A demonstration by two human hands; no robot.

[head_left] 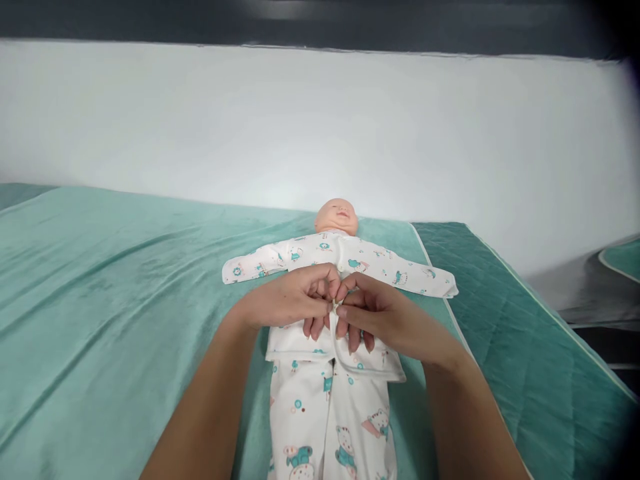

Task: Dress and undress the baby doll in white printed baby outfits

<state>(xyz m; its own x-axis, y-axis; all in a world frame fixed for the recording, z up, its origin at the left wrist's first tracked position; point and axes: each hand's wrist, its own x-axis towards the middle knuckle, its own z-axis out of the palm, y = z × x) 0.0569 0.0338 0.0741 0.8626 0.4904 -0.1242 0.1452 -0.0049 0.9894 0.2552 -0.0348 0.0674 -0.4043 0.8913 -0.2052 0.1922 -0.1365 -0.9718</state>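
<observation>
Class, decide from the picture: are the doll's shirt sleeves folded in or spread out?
Spread out: the sleeves stretch to opposite sides of the doll, neither folded over its chest.

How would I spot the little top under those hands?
On the green sheet, by the white wall, lies a doll. The little top is its upper garment, pinched in front by the left hand and right hand. Its outstretched sleeves set it apart from the matching trousers below.
</observation>
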